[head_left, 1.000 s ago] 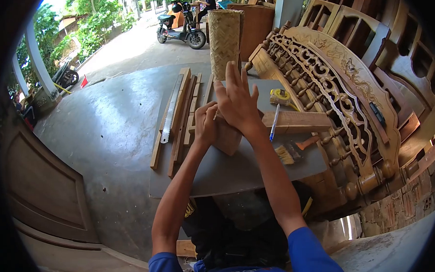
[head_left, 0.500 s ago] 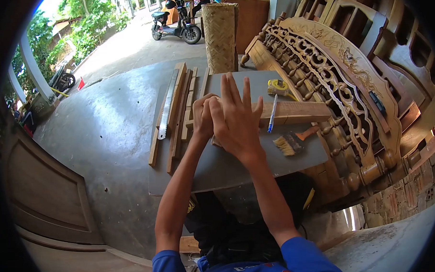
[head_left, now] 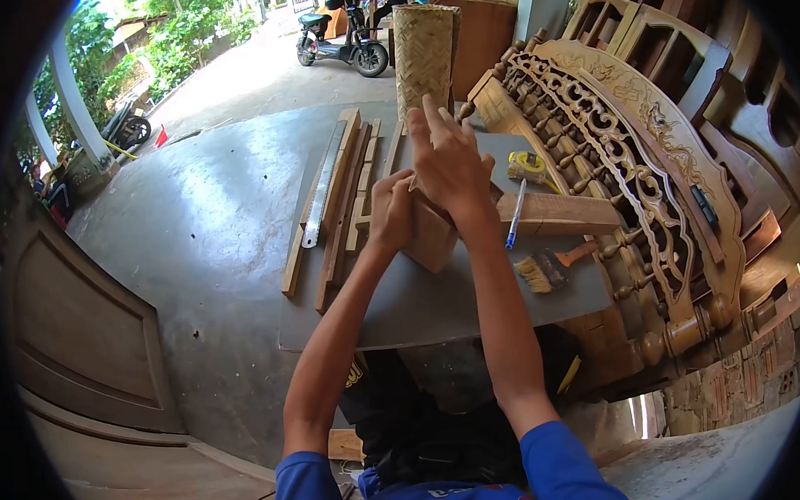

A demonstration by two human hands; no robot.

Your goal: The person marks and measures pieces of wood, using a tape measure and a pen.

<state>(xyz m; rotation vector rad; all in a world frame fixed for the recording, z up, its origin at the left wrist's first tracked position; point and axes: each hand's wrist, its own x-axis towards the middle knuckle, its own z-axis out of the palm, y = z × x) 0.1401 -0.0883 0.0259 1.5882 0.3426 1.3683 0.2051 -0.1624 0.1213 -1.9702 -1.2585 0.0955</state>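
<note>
My left hand (head_left: 392,213) has its fingers curled at the left edge of a wooden block (head_left: 431,240), gripping it. The block's near end shows between my forearms, above the grey board. Over the block's far part lies my right hand (head_left: 452,164), fingers stretched out and pointing away; its palm side is hidden. To the right of it, a squared wooden beam (head_left: 562,213) lies on the board, with a blue-and-white pen (head_left: 516,212) across it. A yellow tape measure (head_left: 527,165) sits behind the beam, and a paintbrush (head_left: 550,269) in front.
Several wooden strips (head_left: 344,208) and a steel ruler (head_left: 324,184) lie on the left of the grey board (head_left: 332,327). Carved wooden furniture panels (head_left: 630,158) lean at right. A woven bamboo roll (head_left: 424,55) stands behind; a scooter (head_left: 344,36) is parked farther off.
My right hand has turned and slid forward over the block, its fingers closer together. More of the block's near end shows. The whole view has shifted slightly.
</note>
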